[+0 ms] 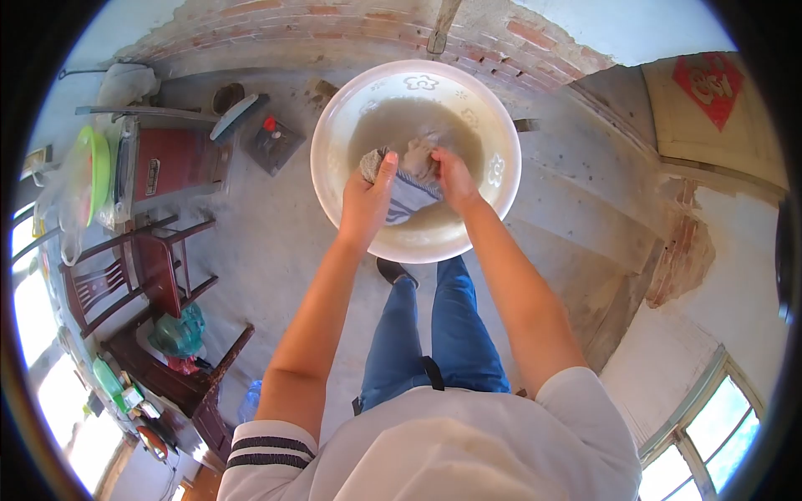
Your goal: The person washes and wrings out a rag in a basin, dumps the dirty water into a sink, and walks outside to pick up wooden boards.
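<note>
A wet grey-and-blue cloth [413, 198] with a pale pattern is stretched between my two hands, over cloudy brown water [401, 117]. My left hand [369, 194] is closed on its left part, thumb on top, and a bunched grey end sticks out above the fingers. On the other side my right hand [456, 181] pinches the crumpled beige-grey part. Whether this is one piece or two, I cannot tell. Both hands are inside a large white basin [327, 179] with flower outlines on its inner wall. The lower fingers of both hands are hidden.
Left of me stand a dark red cabinet [171, 163], a wooden chair [104, 288] and a green bag [178, 332]. A dustpan [274, 146] and a brush [236, 118] lie beyond. Low concrete steps [585, 217] run along the right, below a door [693, 125].
</note>
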`<control>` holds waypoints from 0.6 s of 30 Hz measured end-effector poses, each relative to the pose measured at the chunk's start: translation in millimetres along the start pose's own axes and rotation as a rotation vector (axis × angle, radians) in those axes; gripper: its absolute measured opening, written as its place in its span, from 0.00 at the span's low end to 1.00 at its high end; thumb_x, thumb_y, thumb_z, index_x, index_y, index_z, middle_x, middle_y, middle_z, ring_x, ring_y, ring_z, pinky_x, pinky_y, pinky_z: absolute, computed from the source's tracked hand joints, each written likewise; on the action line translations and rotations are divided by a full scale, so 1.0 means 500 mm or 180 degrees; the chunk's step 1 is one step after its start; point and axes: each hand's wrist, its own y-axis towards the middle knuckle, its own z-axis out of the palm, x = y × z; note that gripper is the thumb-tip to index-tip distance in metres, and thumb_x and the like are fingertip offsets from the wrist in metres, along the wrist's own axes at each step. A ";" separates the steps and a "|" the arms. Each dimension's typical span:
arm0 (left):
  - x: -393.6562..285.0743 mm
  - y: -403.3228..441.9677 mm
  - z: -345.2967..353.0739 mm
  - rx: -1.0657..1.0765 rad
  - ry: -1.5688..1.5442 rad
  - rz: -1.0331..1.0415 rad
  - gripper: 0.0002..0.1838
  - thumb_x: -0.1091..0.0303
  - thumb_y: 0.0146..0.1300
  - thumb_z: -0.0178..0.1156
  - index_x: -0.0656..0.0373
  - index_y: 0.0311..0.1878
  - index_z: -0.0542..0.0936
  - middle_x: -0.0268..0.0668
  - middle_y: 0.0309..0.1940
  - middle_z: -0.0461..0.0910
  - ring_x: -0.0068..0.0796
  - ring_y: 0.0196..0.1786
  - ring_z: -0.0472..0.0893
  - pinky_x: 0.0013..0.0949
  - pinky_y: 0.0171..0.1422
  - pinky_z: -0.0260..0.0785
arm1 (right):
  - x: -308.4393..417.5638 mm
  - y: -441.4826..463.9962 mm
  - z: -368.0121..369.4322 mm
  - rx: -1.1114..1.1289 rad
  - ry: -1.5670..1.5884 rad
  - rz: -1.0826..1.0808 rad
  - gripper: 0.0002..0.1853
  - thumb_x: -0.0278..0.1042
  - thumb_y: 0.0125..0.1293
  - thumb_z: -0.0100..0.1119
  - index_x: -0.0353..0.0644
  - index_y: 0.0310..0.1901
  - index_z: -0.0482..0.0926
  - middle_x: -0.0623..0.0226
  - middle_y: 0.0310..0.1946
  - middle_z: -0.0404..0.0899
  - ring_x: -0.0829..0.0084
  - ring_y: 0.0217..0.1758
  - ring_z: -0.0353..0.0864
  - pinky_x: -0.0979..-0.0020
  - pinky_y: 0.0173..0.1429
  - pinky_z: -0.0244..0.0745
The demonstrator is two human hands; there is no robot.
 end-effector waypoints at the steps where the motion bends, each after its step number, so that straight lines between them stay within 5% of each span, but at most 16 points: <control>1: 0.002 0.007 0.005 -0.0078 -0.0049 0.0015 0.23 0.49 0.62 0.54 0.65 0.33 0.76 0.31 0.26 0.74 0.19 0.30 0.70 0.25 0.36 0.65 | -0.001 -0.010 0.011 0.0419 0.0615 0.0268 0.27 0.50 0.56 0.56 0.34 0.50 0.72 0.62 0.43 0.77 0.69 0.47 0.74 0.68 0.52 0.66; 2: -0.007 0.007 0.015 -0.0158 -0.0100 0.0011 0.23 0.49 0.62 0.54 0.65 0.33 0.76 0.31 0.27 0.75 0.19 0.30 0.70 0.25 0.36 0.65 | 0.011 -0.039 0.034 0.0835 0.1226 0.0558 0.30 0.52 0.56 0.56 0.33 0.51 0.71 0.64 0.43 0.77 0.70 0.45 0.74 0.68 0.51 0.67; 5: -0.012 0.031 0.017 -0.0232 0.0004 -0.0253 0.25 0.47 0.61 0.54 0.67 0.37 0.77 0.34 0.32 0.76 0.21 0.34 0.72 0.25 0.40 0.66 | 0.087 -0.146 0.096 0.0958 -0.1772 -0.0735 0.31 0.56 0.56 0.56 0.34 0.49 0.73 0.62 0.38 0.78 0.70 0.40 0.76 0.69 0.46 0.69; 9: 0.025 0.086 -0.019 -0.0062 0.1041 -0.0506 0.27 0.46 0.59 0.56 0.67 0.40 0.77 0.39 0.32 0.77 0.26 0.35 0.75 0.28 0.41 0.67 | 0.128 -0.123 0.090 0.0749 -0.3104 -0.0872 0.20 0.48 0.60 0.53 0.34 0.35 0.76 0.51 0.34 0.78 0.57 0.36 0.77 0.64 0.43 0.70; 10: 0.042 0.110 -0.039 0.0055 0.1351 -0.0982 0.28 0.48 0.56 0.59 0.68 0.43 0.74 0.42 0.33 0.77 0.30 0.36 0.76 0.29 0.42 0.68 | 0.135 -0.102 0.075 0.0534 -0.3174 -0.0812 0.19 0.47 0.61 0.52 0.35 0.36 0.76 0.50 0.34 0.78 0.55 0.36 0.77 0.63 0.43 0.70; 12: 0.065 0.127 -0.048 -0.0191 0.1002 -0.0882 0.29 0.49 0.55 0.61 0.68 0.47 0.72 0.44 0.35 0.77 0.32 0.38 0.77 0.31 0.43 0.68 | 0.125 -0.037 0.035 0.0146 -0.3297 -0.0667 0.16 0.44 0.61 0.51 0.38 0.38 0.75 0.48 0.34 0.78 0.51 0.37 0.75 0.60 0.43 0.70; 15: 0.209 0.174 -0.054 -0.0539 0.1235 -0.0330 0.33 0.54 0.52 0.64 0.68 0.54 0.67 0.47 0.43 0.76 0.33 0.44 0.75 0.31 0.48 0.67 | 0.058 0.038 0.022 -0.1421 -0.3374 -0.1444 0.15 0.42 0.60 0.53 0.42 0.44 0.72 0.54 0.36 0.77 0.57 0.40 0.77 0.61 0.45 0.70; 17: 0.250 0.184 -0.009 -0.0808 0.2056 -0.0007 0.32 0.56 0.53 0.63 0.66 0.56 0.66 0.43 0.46 0.73 0.30 0.44 0.73 0.30 0.48 0.66 | 0.025 0.052 0.026 -0.0734 -0.4089 -0.1857 0.17 0.40 0.57 0.55 0.43 0.46 0.71 0.52 0.42 0.75 0.51 0.46 0.74 0.56 0.47 0.69; 18: 0.260 0.181 0.015 -0.0868 0.2241 -0.0046 0.28 0.61 0.52 0.62 0.69 0.52 0.68 0.50 0.45 0.76 0.39 0.50 0.75 0.33 0.53 0.66 | 0.028 0.043 0.030 -0.0353 -0.4427 -0.1852 0.17 0.39 0.56 0.55 0.42 0.46 0.71 0.51 0.43 0.75 0.51 0.47 0.73 0.56 0.48 0.69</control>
